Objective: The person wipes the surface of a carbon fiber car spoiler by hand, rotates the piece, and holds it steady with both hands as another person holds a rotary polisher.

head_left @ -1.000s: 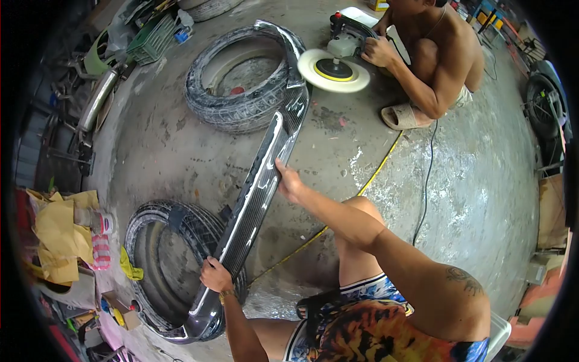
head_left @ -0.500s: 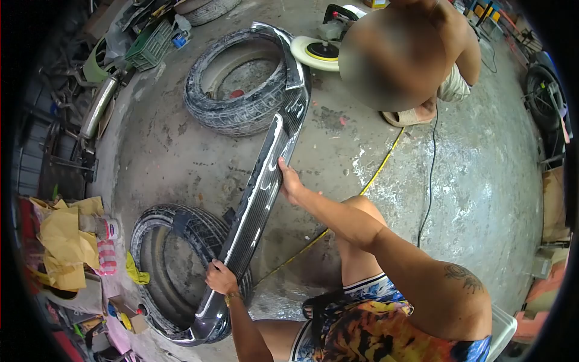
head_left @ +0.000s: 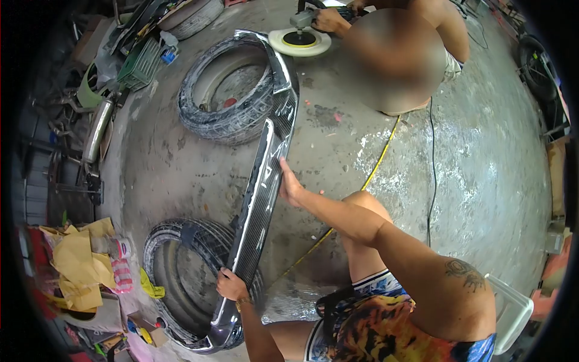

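A long, glossy carbon-fibre car bumper [head_left: 256, 232] lies across two tires, its ends curving to the left. My left hand [head_left: 232, 285] is closed around its near part, just above the near tire [head_left: 158, 244]. Farther up, my right hand [head_left: 291, 186] holds the right edge near the middle, its far fingers partly hidden by the bumper. Under the far end is the other dusty tire [head_left: 196, 123]. A co-worker's hand [head_left: 330, 21] grips a polisher [head_left: 301, 21], whose white round pad [head_left: 316, 47] is beside or touching the bumper's far end.
The co-worker [head_left: 449, 36] crouches at the far right. A yellow cord [head_left: 380, 161] and a black cord [head_left: 432, 163] run over the concrete floor. At left are brown paper [head_left: 75, 259], a yellow cloth [head_left: 151, 285], a green crate [head_left: 142, 63] and a metal muffler [head_left: 99, 130].
My view has shifted slightly. The co-worker's hand and polisher have come further into view, with the pad still by the bumper's far end. Both my hands keep their places on the bumper.
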The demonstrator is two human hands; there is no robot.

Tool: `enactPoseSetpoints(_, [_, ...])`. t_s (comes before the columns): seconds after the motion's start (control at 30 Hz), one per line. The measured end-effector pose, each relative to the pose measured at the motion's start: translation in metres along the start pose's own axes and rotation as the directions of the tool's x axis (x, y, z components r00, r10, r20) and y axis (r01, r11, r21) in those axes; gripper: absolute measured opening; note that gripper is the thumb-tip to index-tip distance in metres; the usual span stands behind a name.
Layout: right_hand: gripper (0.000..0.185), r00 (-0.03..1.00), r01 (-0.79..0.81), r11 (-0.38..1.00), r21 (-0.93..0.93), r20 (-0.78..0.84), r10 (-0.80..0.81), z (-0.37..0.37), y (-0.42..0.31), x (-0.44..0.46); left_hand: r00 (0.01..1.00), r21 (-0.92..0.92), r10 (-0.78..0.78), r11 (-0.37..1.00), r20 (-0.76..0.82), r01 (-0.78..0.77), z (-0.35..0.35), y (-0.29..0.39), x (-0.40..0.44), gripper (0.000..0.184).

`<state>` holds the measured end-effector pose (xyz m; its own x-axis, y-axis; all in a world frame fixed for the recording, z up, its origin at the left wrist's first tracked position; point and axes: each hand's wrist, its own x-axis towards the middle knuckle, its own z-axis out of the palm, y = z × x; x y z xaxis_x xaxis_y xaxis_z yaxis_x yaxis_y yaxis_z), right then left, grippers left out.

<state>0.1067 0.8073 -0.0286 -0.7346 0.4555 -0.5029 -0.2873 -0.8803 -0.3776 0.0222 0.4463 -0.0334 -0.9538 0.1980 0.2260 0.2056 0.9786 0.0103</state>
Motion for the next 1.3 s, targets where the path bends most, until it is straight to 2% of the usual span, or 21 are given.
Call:
enactPoseSetpoints(0.03, [0.095,0.997,0.019,0.996,-0.090,0.074,-0.012,-0.004,0.003,0.006,1.000,-0.002,-0.001,1.000,-0.010,0.001,0.001,0.000,0.000,0.051])
enactPoseSetpoints(0.13, [0.096,0.991,0.006,0.999,-0.046,0.135,0.000,-0.013,0.006,0.015,1.000,0.013,0.014,1.000,-0.017,-0.014,-0.001,-0.001,0.000,0.052])
enactPoseSetpoints(0.23, [0.097,0.993,0.060,0.998,-0.035,0.107,-0.056,-0.014,0.011,0.019,1.000,0.025,-0.009,1.000,0.014,0.009,-0.001,0.000,0.000,0.054])
enactPoseSetpoints(0.27, [0.097,0.993,0.060,0.998,-0.022,0.105,-0.057,-0.014,0.011,0.021,1.000,0.034,0.000,0.999,0.013,0.000,-0.001,0.000,0.000,0.054])
enactPoseSetpoints(0.33, [0.085,0.997,0.012,0.999,0.048,0.073,-0.016,-0.013,0.010,0.022,1.000,0.028,0.003,1.000,-0.001,-0.003,-0.002,0.001,0.000,0.056])
enactPoseSetpoints(0.47, [0.083,0.999,-0.024,0.996,0.086,0.039,0.021,-0.002,-0.001,0.004,1.000,0.044,-0.002,0.999,-0.013,0.003,-0.006,0.006,-0.001,0.055])
enactPoseSetpoints(0.53, [0.081,0.997,-0.058,0.993,0.100,0.062,0.052,-0.008,0.003,0.012,0.999,0.054,-0.031,0.998,0.038,0.029,-0.010,0.008,-0.001,0.057])
enactPoseSetpoints(0.67, [0.079,0.998,-0.054,0.998,0.027,0.038,0.053,-0.012,0.010,0.024,0.998,0.065,-0.049,0.997,0.036,0.047,-0.010,0.010,-0.001,0.057])
enactPoseSetpoints(0.77, [0.078,0.991,-0.129,0.991,0.039,0.051,0.127,-0.012,0.008,0.022,0.999,0.050,-0.031,0.998,0.009,0.030,-0.005,0.004,0.000,0.056])
enactPoseSetpoints(0.87, [0.078,0.993,-0.116,0.990,0.083,0.016,0.115,0.002,-0.005,0.005,0.999,0.040,-0.020,0.999,0.028,0.019,-0.005,0.004,0.000,0.054])
enactPoseSetpoints(0.9, [0.087,0.998,-0.065,0.998,0.004,0.023,0.065,-0.006,0.005,0.015,1.000,0.035,-0.023,0.999,0.020,0.022,-0.006,0.006,-0.001,0.054])
enactPoseSetpoints(1.03, [0.084,0.998,-0.049,0.998,0.037,0.049,0.047,-0.009,0.007,0.020,0.999,0.045,-0.026,0.999,0.023,0.025,-0.004,0.003,-0.001,0.052])
enactPoseSetpoints(1.3, [0.084,0.994,-0.032,0.999,-0.021,0.105,0.034,-0.020,0.016,0.031,1.000,0.032,-0.009,0.999,0.007,0.009,0.002,-0.002,0.000,0.053])
